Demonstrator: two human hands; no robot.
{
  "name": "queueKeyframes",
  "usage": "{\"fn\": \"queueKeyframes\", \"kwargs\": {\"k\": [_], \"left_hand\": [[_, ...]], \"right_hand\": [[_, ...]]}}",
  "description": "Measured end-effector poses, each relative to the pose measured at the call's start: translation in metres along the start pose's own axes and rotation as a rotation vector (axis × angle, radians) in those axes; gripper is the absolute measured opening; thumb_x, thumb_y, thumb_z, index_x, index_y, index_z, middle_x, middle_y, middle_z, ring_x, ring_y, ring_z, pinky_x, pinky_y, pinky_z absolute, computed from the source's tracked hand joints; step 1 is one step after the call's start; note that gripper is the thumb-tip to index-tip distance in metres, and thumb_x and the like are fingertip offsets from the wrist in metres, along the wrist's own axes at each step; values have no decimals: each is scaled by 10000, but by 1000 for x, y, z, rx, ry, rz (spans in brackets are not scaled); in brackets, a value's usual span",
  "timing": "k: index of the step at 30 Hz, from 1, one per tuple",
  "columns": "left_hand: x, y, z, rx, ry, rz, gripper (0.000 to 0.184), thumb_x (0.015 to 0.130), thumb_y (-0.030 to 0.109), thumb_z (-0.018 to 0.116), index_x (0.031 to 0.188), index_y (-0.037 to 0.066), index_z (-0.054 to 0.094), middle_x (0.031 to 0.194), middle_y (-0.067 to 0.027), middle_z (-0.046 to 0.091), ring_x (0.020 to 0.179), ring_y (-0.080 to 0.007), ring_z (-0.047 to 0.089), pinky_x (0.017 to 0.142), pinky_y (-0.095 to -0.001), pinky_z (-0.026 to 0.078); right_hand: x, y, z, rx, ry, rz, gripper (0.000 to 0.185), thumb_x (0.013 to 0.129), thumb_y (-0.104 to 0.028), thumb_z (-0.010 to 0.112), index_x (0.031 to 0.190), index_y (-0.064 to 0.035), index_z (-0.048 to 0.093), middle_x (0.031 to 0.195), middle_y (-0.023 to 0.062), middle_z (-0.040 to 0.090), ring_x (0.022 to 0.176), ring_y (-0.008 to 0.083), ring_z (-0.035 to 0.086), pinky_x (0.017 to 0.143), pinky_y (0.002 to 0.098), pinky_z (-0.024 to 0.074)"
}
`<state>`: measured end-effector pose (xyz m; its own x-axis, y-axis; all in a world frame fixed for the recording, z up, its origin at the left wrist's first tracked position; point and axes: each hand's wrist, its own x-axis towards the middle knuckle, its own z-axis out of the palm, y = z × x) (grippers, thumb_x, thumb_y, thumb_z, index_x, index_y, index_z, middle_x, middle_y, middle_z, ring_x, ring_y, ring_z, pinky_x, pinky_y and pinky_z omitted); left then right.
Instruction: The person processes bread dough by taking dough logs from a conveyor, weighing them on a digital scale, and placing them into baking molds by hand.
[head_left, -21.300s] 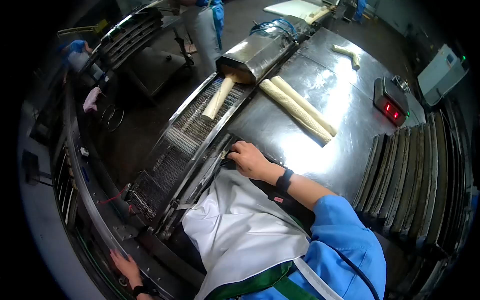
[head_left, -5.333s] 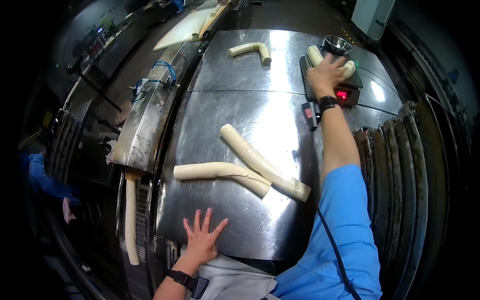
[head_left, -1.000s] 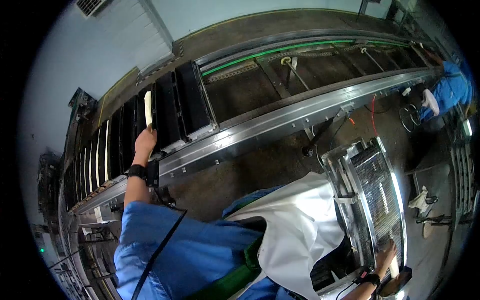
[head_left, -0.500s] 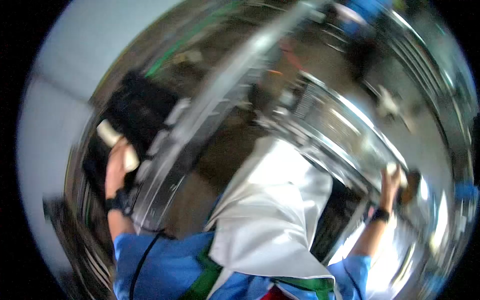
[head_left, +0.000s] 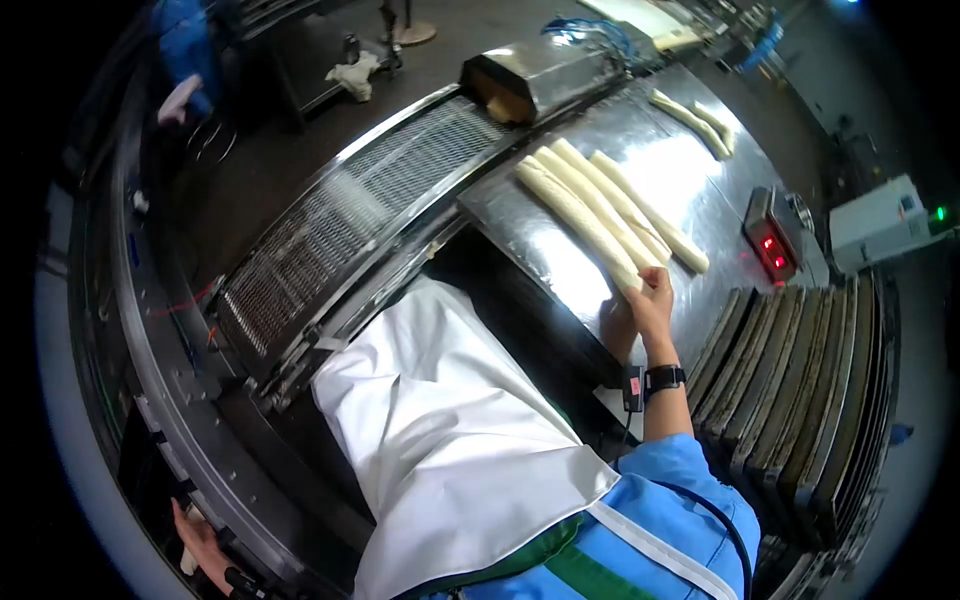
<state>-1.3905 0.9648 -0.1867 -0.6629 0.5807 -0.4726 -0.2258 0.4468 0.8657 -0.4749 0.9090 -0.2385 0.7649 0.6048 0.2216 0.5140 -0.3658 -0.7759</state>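
Long pale dough strips (head_left: pixel 580 205) lie side by side on a steel table (head_left: pixel 520 230). My right hand (head_left: pixel 652 300) is at their near end, fingers closed on the end of one dough strip. At the lower left edge of the view is my left hand (head_left: pixel 203 550), partly cut off, beside a long metal rail. A short piece of dough (head_left: pixel 188 562) shows on either side of its fingers, and the hand seems closed around it. Two thinner dough strips (head_left: pixel 700 125) lie farther back on the table.
A wire-mesh conveyor (head_left: pixel 350 200) runs along the table's left, under a metal housing (head_left: pixel 545 80). A digital scale (head_left: pixel 772 240) with red digits stands at the right. Several stacked trays (head_left: pixel 790 390) fill the rack near my right arm. A person (head_left: pixel 185 50) is at the far left.
My view has swung right, bringing the table, dough strips and tray rack into sight. My left hand now sits at the lower left edge; my right hand is at the dough strips.
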Motion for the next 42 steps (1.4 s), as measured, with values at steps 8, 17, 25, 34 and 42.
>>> {"fn": "queueKeyframes", "kwargs": {"k": [8,17,25,34,42], "left_hand": [[-101,82,223,347,-202,622,534,928,252,561,1388,27,412,1438,-122,402,1345,-240,349,1108,-348,235],[-290,8,450,925,-1096,1079,436,807,1,593,1239,-12,540,1248,-174,565,1194,-296,514,1012,-346,387],[-399,-94,582,1117,-1719,1600,675,712,119,728,1328,90,453,1380,-185,419,1307,-383,356,1082,-448,312],[-440,-137,646,1471,-1569,1805,893,677,114,702,1453,290,296,1483,-158,260,1393,-429,154,1114,-607,95],[-448,-136,653,1559,-1624,1765,963,651,64,677,1465,353,250,1486,-176,231,1398,-438,113,1084,-657,56]], "right_hand": [[87,-12,-9,-117,49,-254,240,757,-89,556,963,-30,664,955,159,634,934,338,600,843,395,475],[169,-15,30,-409,-383,-92,227,646,-166,603,790,0,662,846,241,637,815,412,612,714,422,505],[180,-43,-1,-358,-683,-36,320,585,-245,685,754,26,673,820,223,659,715,298,622,658,341,488],[276,24,-181,707,-115,118,232,806,-316,616,914,-119,671,845,16,608,813,142,582,705,275,455],[341,128,-268,-248,802,287,276,706,-132,570,960,-70,657,956,198,641,961,341,586,895,383,430]]}}
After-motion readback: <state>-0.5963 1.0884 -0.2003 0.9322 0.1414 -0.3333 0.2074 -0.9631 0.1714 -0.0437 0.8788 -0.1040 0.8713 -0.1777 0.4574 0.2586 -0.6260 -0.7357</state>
